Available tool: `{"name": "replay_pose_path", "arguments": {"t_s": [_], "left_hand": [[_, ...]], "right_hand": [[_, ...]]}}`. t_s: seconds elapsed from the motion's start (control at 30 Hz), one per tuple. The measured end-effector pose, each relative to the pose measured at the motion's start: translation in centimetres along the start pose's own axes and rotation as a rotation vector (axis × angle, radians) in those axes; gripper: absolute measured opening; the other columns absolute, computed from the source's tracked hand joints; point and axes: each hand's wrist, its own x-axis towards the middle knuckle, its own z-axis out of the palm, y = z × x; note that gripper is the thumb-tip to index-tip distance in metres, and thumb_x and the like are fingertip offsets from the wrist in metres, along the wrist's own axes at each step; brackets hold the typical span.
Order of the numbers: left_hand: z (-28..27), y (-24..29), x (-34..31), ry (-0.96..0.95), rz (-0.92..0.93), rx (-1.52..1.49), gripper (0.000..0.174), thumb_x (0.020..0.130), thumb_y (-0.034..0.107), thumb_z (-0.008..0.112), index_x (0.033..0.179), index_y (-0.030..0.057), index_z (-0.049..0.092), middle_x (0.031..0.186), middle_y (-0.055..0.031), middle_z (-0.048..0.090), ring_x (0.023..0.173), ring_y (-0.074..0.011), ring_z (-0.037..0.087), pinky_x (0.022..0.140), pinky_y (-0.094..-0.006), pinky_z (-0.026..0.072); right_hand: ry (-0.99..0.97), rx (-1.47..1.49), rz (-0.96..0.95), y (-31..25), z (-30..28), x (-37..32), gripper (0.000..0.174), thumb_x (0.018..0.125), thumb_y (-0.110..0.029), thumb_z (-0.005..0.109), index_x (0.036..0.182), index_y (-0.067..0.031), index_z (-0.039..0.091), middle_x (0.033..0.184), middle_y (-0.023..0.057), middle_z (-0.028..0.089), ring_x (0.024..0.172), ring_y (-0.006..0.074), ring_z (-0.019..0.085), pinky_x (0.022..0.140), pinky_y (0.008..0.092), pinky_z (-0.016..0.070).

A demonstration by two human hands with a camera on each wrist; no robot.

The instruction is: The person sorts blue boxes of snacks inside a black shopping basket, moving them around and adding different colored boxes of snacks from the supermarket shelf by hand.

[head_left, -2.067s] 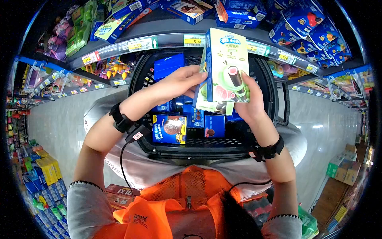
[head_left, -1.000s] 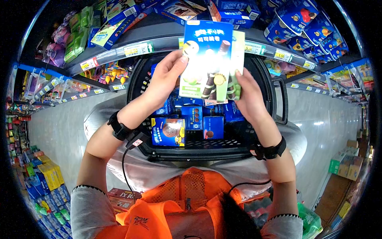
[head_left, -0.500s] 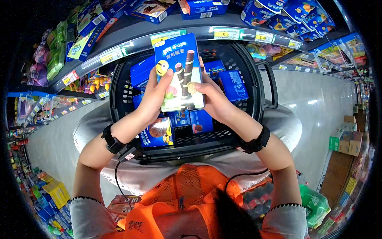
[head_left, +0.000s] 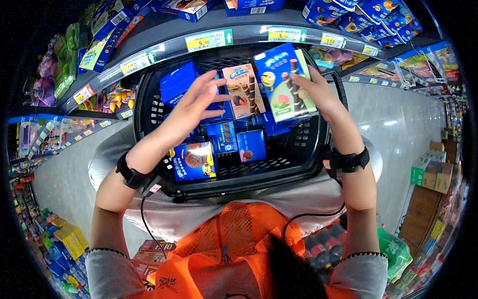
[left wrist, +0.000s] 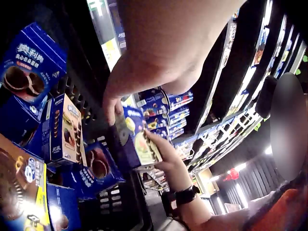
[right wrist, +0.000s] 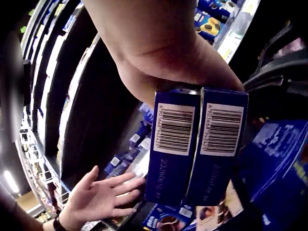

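Note:
My right hand [head_left: 323, 97] grips two blue and green wafer-roll boxes [head_left: 279, 102] together above the right side of a black basket [head_left: 259, 185], thumb across the front one. In the right wrist view the barcoded ends of both boxes [right wrist: 174, 130] lie side by side. My left hand [head_left: 186, 109] holds nothing, fingers spread over the basket's left part, close to a peach-coloured wafer-roll box [head_left: 240, 94]. Around that box lie several blue biscuit boxes, among them one with a large cookie picture [head_left: 195, 160] and a small one [head_left: 252, 146].
Along the basket's far side runs a store shelf with price tags [head_left: 209, 41] and blue biscuit packs [head_left: 254, 7]. Cartons [head_left: 432, 172] stand on the floor at the right. Bottles [head_left: 326, 244] and red boxes [head_left: 149, 256] are behind my legs.
Both hands held the wafer-roll boxes together over the basket's middle. Now my left hand has let go and moved left, while my right hand has carried both boxes right, uncovering the peach-coloured box.

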Motion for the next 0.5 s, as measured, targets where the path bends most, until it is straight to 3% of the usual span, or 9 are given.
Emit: {"name": "replay_pose_path", "arguments": {"t_s": [0.17,0.4,0.43,0.47,0.5], "left_hand": [[-1.4,-0.1,0.5,0.015,-0.043,0.005,0.055,0.092,0.04,0.039,0.134,0.0068,0.026,0.132,-0.0128,0.038,0.115,-0.0272,0.045,0.09,-0.0413,0.0411],[-1.2,-0.2,0.6,-0.033,-0.084,0.062,0.049,0.094,0.036,0.037,0.132,0.0069,0.03,0.129,-0.0111,0.041,0.112,-0.0253,0.047,0.091,-0.0409,0.0408],[-1.2,-0.2,0.7,-0.029,-0.1,0.072,0.048,0.094,0.035,0.037,0.132,0.007,0.03,0.129,-0.0107,0.041,0.112,-0.025,0.047,0.091,-0.0408,0.0407],[-1.2,-0.3,0.7,-0.026,-0.116,0.081,0.046,0.094,0.034,0.037,0.131,0.0072,0.031,0.128,-0.0103,0.041,0.112,-0.0247,0.047,0.092,-0.0407,0.0406],[-1.3,-0.4,0.8,-0.026,-0.114,0.083,0.046,0.094,0.034,0.037,0.131,0.007,0.031,0.128,-0.0101,0.041,0.112,-0.0244,0.047,0.091,-0.0407,0.0408]], "right_hand": [[0.097,-0.135,0.078,1.7,-1.2,1.3,0.042,0.086,-0.024,0.054,0.118,0.001,0.043,0.101,0.0082,0.058,0.09,0.0125,0.056,0.076,0.0246,0.0452],[-0.011,-0.191,0.11,2.6,-2.6,1.4,0.04,0.085,-0.023,0.056,0.116,0.0012,0.047,0.095,0.0059,0.06,0.082,0.0103,0.056,0.072,0.0236,0.0443],[0.047,-0.402,0.086,4.1,-3.0,2.6,0.04,0.085,-0.023,0.055,0.115,0.0032,0.046,0.093,0.0109,0.061,0.081,0.0183,0.059,0.074,0.0283,0.0461],[0.046,-0.402,0.084,4.7,-2.5,2.7,0.04,0.085,-0.023,0.055,0.115,0.0032,0.046,0.093,0.0109,0.061,0.081,0.0183,0.059,0.074,0.0283,0.0461],[0.184,-0.742,-0.023,5.4,-2.0,2.6,0.042,0.085,-0.023,0.055,0.116,0.0034,0.045,0.094,0.0141,0.061,0.081,0.0242,0.06,0.075,0.0312,0.0465]]}}
